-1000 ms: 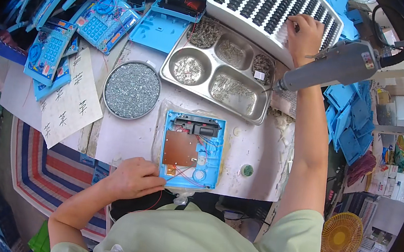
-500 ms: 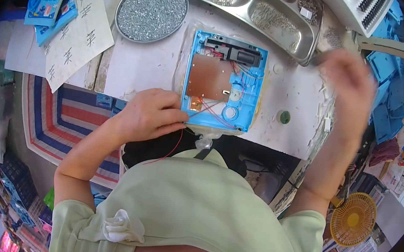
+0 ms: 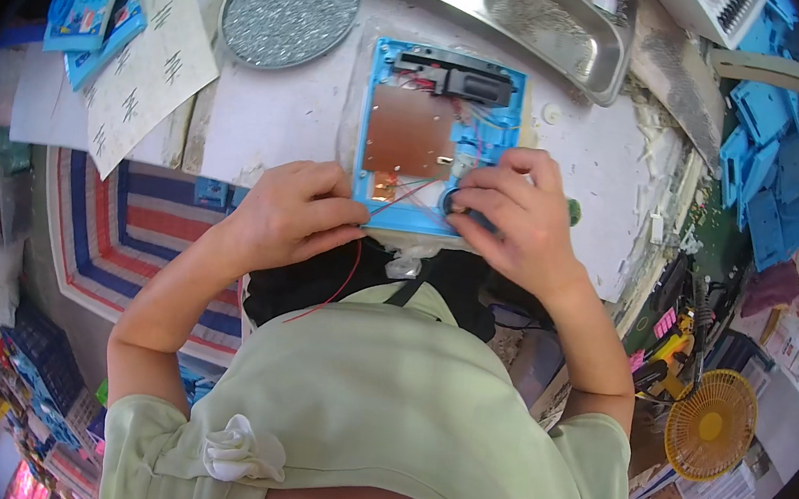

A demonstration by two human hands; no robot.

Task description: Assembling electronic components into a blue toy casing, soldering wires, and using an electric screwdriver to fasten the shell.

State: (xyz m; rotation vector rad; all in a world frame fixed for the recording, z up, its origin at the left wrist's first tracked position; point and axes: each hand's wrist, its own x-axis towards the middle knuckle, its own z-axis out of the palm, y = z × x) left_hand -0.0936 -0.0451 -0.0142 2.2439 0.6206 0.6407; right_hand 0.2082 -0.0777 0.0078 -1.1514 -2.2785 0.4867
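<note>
An open blue plastic case lies in front of me, with a brown circuit board, a black part along its far edge and thin wires inside. At the case's near left corner, my left hand is closed in a pinch on a thin red wire, whose loose end hangs toward my lap. My right hand reaches over the case's right side. Its bent fingertips press around a small dark round part at the round recess, mostly covered by the fingers.
A round metal dish of screws stands at the far left. Behind the case is a divided steel tray with small metal pieces. Handwritten paper and blue panels lie left; more blue parts are piled right.
My right hand has come from beside the steel tray, down and left, onto the case's near right part. My left hand stays at the corner with the red wire.
</note>
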